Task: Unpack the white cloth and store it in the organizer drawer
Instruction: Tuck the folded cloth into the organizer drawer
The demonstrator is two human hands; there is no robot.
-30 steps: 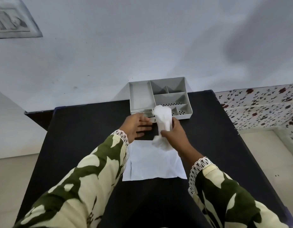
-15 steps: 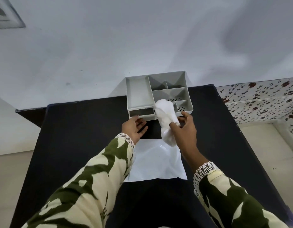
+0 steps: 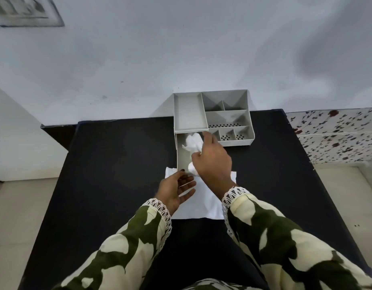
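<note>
A grey organizer with several compartments stands at the far edge of the black table. Its drawer is pulled out toward me. The crumpled white cloth lies in the drawer, with my right hand over it and gripping it. My left hand sits at the drawer's front edge, fingers spread, thumb touching the front. Part of the cloth is hidden under my right hand.
A flat white wrapper lies on the black table under my hands, and the drawer's front rests over its far edge. A white wall rises behind the organizer. A patterned surface is off the table's right side.
The drawer has come out toward me. My right hand has lowered the cloth from above the organizer into the drawer. My left hand has drawn back with the drawer's front.
</note>
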